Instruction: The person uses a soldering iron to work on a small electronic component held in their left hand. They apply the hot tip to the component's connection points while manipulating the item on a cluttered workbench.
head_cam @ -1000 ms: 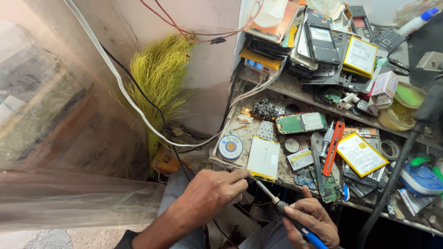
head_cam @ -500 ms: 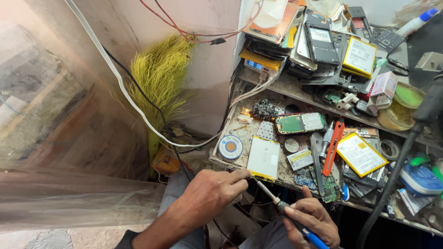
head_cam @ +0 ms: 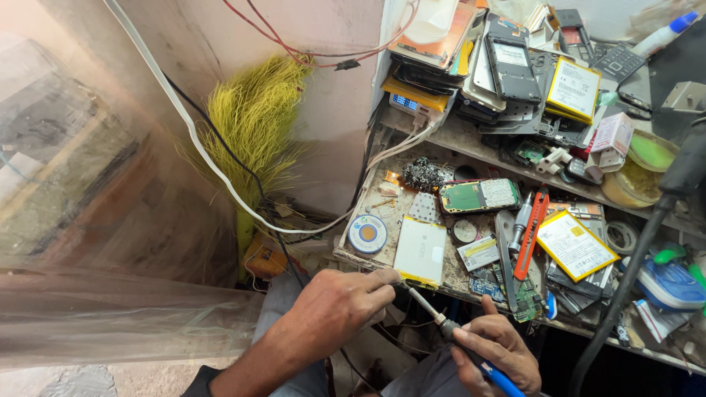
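I see my right hand [head_cam: 494, 353] gripping a blue-handled soldering iron [head_cam: 456, 337] at the near edge of the bench, its metal tip angled up-left to my left hand [head_cam: 334, 309], whose pinched fingers clasp something too small to tell. Just beyond the tip lie a white battery [head_cam: 421, 250] and a solder spool [head_cam: 367, 234]. Farther right, a phone circuit board [head_cam: 479, 195] and orange cutter [head_cam: 531, 231] crowd the cluttered bench [head_cam: 471, 283].

A cluttered two-tier workbench [head_cam: 471, 143] stands against a plastered, stained wall [head_cam: 220, 44]. Left of the workbench, a yellow broom [head_cam: 254, 121] leans on the wall. Further left of the workbench hangs a clear plastic sheet [head_cam: 88, 220]. White and black cables [head_cam: 213, 165] run down the wall toward the workbench.
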